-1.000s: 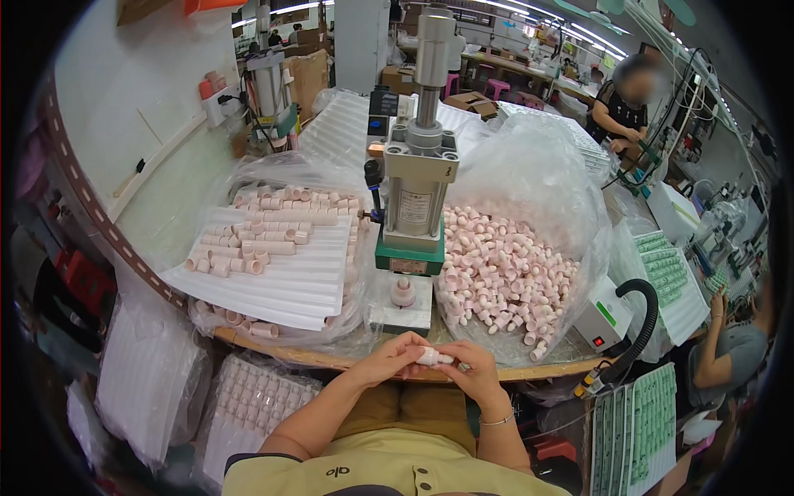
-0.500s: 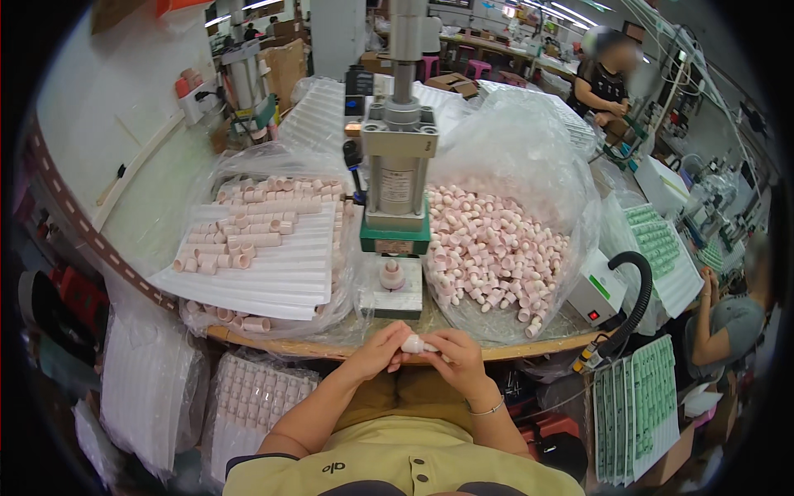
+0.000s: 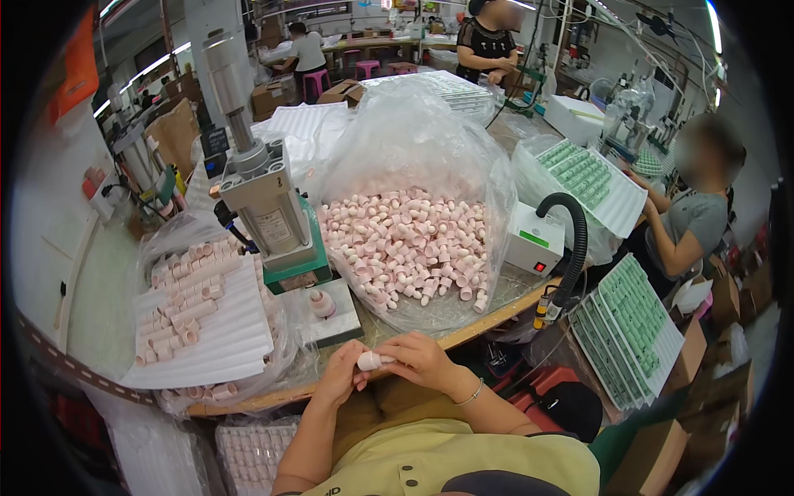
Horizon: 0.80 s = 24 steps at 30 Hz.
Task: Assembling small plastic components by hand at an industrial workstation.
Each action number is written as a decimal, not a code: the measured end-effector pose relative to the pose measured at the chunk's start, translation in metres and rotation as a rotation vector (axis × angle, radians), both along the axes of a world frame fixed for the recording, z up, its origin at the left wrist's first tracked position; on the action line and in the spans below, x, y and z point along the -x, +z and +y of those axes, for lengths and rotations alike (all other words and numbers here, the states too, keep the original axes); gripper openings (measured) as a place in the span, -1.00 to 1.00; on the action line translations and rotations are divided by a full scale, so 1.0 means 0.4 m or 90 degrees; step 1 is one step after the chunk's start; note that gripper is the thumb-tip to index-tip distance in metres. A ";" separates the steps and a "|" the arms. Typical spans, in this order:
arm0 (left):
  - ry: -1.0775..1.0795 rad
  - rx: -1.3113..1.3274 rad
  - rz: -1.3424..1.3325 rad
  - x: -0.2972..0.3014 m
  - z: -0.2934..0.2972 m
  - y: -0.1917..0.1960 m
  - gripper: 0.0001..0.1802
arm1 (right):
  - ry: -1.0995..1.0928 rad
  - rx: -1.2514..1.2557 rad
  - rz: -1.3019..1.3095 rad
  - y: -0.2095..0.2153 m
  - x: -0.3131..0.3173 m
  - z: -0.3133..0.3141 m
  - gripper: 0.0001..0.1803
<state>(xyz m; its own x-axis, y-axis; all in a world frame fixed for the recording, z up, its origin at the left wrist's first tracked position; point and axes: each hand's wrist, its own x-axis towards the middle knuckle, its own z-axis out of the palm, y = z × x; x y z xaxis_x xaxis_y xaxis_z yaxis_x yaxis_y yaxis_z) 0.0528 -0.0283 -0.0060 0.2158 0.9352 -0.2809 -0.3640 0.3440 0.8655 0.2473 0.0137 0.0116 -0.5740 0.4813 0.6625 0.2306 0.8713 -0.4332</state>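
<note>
Both my hands are closed on one small pale plastic piece, a wide short cup with a narrower stem. My left hand holds its wide end, while the fingers of my right hand pinch the narrow end. Just beyond them, a metal base block bears a pink round piece standing upright. Over that block stands a pneumatic press with a green lower plate. A heap of pink-and-white plastic pieces fills an open clear bag behind my hands.
At left, pink tubes lie on a white foam sheet. A white box with a black hose stands right. Trays of green pieces lean beyond the table edge. A co-worker sits at right; another person stands behind.
The view has turned to the right, so the press and bag now appear further left. Both hands still hold the small piece between them, in nearly the same pose.
</note>
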 end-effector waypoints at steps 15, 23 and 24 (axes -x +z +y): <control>0.159 -0.208 0.141 -0.002 -0.040 0.006 -0.68 | 0.028 0.305 0.075 -0.028 0.055 0.042 -0.73; 0.558 -0.437 0.731 0.054 0.150 -0.010 -0.39 | -0.109 0.517 0.199 -0.001 0.112 0.144 -0.71; 0.511 -0.393 0.671 0.069 0.193 -0.020 -0.50 | -0.117 0.456 0.175 -0.001 0.136 0.173 -0.70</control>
<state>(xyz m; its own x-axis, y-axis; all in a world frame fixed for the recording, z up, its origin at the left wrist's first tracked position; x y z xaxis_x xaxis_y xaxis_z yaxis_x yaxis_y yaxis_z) 0.0252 0.0489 -0.0141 -0.4575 0.7307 0.5068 0.6078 -0.1590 0.7780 0.1929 0.0829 0.0110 -0.3047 0.9158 0.2616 0.1476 0.3167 -0.9370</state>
